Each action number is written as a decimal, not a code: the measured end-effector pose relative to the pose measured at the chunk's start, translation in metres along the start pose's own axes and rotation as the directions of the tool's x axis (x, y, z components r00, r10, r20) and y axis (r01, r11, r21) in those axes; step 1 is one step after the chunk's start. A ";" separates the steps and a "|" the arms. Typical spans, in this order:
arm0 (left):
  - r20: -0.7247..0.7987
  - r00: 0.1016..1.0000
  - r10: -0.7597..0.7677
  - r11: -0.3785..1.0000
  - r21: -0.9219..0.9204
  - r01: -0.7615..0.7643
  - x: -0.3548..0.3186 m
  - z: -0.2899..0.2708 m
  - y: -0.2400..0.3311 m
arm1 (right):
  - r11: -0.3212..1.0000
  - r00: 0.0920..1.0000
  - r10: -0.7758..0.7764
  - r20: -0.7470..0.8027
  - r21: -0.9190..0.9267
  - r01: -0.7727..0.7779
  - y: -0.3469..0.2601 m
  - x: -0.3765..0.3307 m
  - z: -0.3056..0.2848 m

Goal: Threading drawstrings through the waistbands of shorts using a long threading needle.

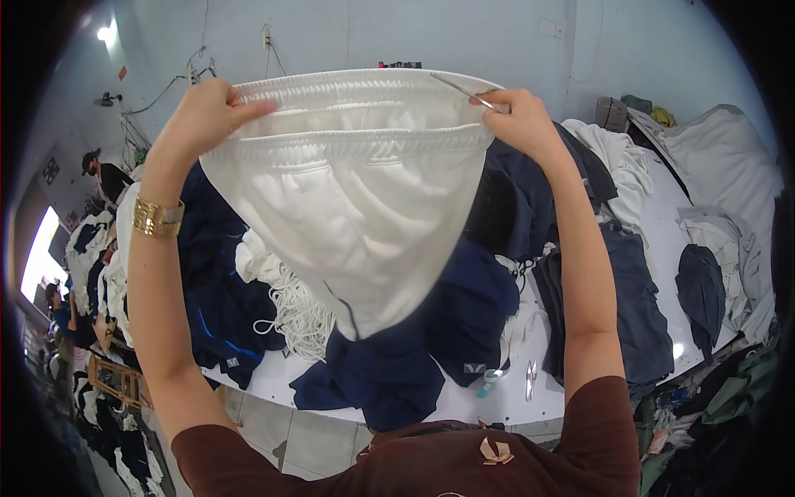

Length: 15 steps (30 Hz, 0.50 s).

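Left hand: thumb and fingers of the left hand (207,116) pinch the left end of the waistband; gold watch (157,217) on that wrist.
Right hand: fingers of the right hand (522,123) pinch the right end, also gripping a thin metal tool (455,87) (tip pointing up and leftward).
White garment (348,190): raised above the table, gathered waistband stretched between both hands, body hanging down in front of navy cloth (389,377). Contact with the cloth: cannot tell.
Cords: loose white heap (302,319), left of the navy cloth.
Table (662,211): white; small metal snips (530,381) near the front edge, dark folded pile (621,306) to their right.
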<state>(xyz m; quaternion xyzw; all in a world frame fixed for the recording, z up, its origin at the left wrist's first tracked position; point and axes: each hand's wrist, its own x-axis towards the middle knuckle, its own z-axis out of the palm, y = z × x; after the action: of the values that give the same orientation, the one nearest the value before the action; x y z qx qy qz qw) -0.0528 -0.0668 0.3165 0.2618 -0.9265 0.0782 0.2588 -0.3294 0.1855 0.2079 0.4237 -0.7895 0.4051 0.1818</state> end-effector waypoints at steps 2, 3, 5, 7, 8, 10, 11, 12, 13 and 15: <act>-0.057 0.997 -0.050 0.999 0.010 0.051 -0.007 0.000 0.005 | 0.999 0.999 0.030 0.024 0.043 -0.031 -0.008 0.010 -0.005; -0.123 0.992 -0.024 1.000 0.017 0.026 -0.012 0.001 0.007 | 0.995 0.995 0.082 0.062 0.053 -0.085 -0.011 0.014 -0.009; -0.181 0.983 0.003 0.999 0.040 0.004 -0.019 0.005 0.012 | 0.995 0.994 0.075 0.082 0.063 -0.081 -0.021 0.021 -0.010; -0.240 0.963 0.121 0.991 0.080 -0.104 -0.028 0.015 0.023 | 0.998 0.999 -0.016 0.051 0.057 0.013 -0.036 0.026 -0.005; -0.266 0.947 0.182 0.982 0.098 -0.161 -0.032 0.022 0.031 | 0.987 0.991 -0.133 -0.024 0.087 0.135 -0.046 0.029 -0.001; -0.141 0.972 0.189 0.975 -0.090 -0.203 -0.029 0.040 0.051 | 0.953 0.951 -0.268 -0.152 0.104 0.286 -0.070 0.036 0.012; -0.197 0.944 0.265 0.939 -0.169 -0.298 -0.026 0.052 0.064 | 0.903 0.897 -0.408 -0.173 0.067 0.424 -0.082 0.038 0.018; -0.258 0.908 0.331 0.888 -0.240 -0.392 -0.024 0.061 0.070 | 0.866 0.855 -0.487 -0.177 0.030 0.499 -0.094 0.042 0.024; -0.279 0.913 0.296 0.870 -0.316 -0.379 -0.018 0.068 0.069 | 0.790 0.775 -0.603 -0.188 -0.006 0.613 -0.101 0.045 0.024; -0.316 0.924 0.217 0.815 -0.462 -0.350 0.008 0.079 0.064 | 0.843 0.843 -0.534 -0.067 -0.116 0.525 -0.103 0.055 0.016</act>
<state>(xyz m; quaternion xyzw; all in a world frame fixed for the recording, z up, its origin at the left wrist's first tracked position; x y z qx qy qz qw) -0.1265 -0.0378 0.2527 0.0300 -0.9025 -0.0995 0.4180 -0.2758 0.1124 0.2827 0.5960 -0.6500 0.3223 0.3440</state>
